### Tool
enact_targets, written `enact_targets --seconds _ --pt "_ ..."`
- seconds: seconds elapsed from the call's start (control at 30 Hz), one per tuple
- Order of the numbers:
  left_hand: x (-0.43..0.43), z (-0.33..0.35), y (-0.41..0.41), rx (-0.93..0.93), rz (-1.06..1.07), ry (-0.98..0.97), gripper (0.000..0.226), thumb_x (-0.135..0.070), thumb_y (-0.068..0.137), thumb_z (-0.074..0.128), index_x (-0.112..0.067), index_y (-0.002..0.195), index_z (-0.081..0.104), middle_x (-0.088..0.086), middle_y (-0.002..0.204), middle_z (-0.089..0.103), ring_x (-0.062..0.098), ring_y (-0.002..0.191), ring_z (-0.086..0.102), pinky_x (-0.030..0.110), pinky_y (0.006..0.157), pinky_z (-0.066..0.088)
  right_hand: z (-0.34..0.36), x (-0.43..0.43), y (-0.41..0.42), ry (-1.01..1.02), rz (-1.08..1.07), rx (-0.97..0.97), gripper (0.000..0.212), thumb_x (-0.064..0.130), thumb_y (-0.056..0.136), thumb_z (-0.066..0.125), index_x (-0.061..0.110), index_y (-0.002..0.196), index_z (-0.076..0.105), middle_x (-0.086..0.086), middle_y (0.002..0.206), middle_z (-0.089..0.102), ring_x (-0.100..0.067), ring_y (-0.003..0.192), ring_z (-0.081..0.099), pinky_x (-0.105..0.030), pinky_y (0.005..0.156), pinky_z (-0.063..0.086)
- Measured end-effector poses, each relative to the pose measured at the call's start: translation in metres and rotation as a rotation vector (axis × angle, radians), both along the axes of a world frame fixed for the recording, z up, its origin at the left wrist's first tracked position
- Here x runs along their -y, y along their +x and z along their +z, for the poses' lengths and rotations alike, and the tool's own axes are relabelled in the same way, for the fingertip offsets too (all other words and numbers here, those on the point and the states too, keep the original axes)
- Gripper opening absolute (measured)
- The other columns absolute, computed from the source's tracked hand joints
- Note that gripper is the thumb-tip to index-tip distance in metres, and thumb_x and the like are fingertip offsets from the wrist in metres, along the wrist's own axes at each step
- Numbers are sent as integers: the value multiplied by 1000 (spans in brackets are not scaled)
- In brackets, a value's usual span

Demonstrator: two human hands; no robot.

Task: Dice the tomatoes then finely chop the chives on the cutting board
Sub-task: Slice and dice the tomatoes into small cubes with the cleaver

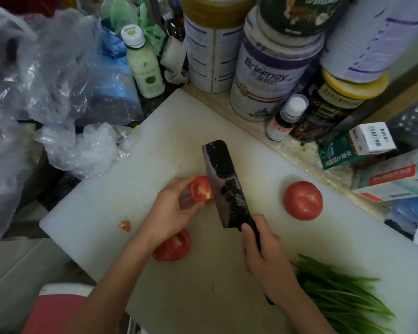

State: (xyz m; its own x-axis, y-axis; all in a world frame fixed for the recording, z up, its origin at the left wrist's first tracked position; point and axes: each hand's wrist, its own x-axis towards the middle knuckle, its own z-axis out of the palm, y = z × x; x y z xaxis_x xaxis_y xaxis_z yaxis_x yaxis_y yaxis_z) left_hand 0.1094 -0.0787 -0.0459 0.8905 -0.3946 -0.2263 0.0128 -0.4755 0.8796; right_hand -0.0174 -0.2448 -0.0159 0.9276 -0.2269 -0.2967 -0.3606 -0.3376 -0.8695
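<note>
cutting board [135, 165], white: green chives [343, 300] at five o'clock; right hand [266, 259] grips dark cleaver [223, 184]; whole red tomato [302, 200] at three; left hand [169, 213] pinches cut half [199, 189] centrally, pale core showing; second half [173, 247] at seven; tiny wedge [124, 225] at eight.

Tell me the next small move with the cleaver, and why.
Probably press the cleaver down through the tomato piece that the left hand steadies, fingers kept back. The right hand grips the handle and the blade meets that piece's right edge. A tomato half, a whole tomato and the chives lie aside.
</note>
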Motion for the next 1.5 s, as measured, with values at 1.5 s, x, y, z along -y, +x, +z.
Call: enact_targets --seconds 1.5 --pt "8 -6 5 -11 168 -24 33 -14 77 82 -14 105 66 -12 89 67 -1 85 65 14 83 51 20 1 -6 -182 64 62 15 36 94 36 25 89 44 11 56 50 -9 46 46 -14 43 25"
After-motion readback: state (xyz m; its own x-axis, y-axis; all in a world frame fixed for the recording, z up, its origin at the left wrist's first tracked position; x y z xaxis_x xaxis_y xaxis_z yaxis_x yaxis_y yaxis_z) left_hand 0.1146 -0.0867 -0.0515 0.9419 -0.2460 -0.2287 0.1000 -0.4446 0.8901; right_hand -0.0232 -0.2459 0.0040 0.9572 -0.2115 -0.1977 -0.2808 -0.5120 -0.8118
